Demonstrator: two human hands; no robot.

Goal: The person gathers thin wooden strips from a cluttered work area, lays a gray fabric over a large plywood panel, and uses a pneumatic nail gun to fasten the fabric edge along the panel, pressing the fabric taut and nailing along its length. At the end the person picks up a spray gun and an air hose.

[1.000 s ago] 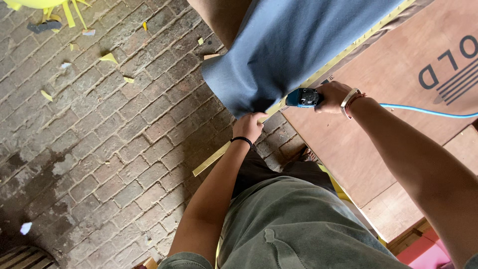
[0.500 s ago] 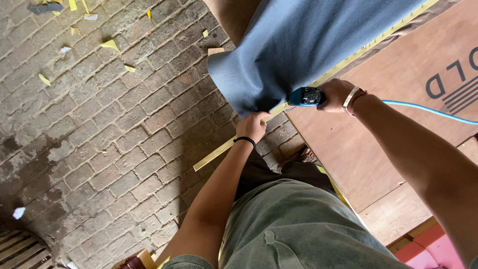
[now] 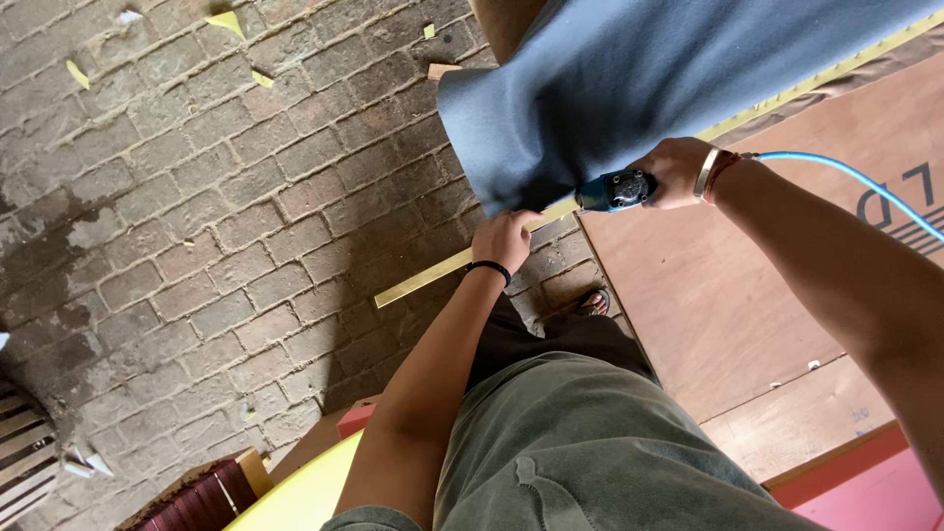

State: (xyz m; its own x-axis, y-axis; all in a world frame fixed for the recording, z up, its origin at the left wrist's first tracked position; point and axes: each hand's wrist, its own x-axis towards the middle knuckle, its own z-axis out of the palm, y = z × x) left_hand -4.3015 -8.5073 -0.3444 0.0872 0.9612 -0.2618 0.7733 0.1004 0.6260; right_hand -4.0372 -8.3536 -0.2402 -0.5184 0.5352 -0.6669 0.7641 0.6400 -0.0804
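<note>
Head view looked straight down. The right hand (image 3: 678,169) was closed around a small blue-and-black pneumatic stapler-type tool (image 3: 615,190), fingers wrapped on its body, the grip full and tight. A thin light-blue air hose (image 3: 855,179) ran from the tool's rear past the wrist and off toward the right edge. The wrist carried a pale bangle and a red thread band (image 3: 710,172).

The tool's nose sat against the lower edge of a large sheet of dark grey-blue fabric (image 3: 629,79), which draped over a board from the top of frame. Along that edge ran a long narrow yellow wooden strip (image 3: 433,275), sticking out past the fabric to the lower left over the floor.

The left hand (image 3: 503,236) rested on the strip and the fabric's bottom edge, just beside the tool nose, fingers curled down and pressing; whether it pinched the fabric or only pressed on it could not be told. A black band (image 3: 488,266) circled the left wrist.

Right of the fabric lay a flat brown plywood sheet (image 3: 747,295). Below it, a red-pink panel (image 3: 865,492) showed at the corner. The floor was worn grey-brown brick paving (image 3: 197,216) with yellow scraps (image 3: 228,22) scattered at upper left. A sandalled foot (image 3: 593,301) peeked near the plywood edge. The person wore an olive-green shirt (image 3: 590,452).
</note>
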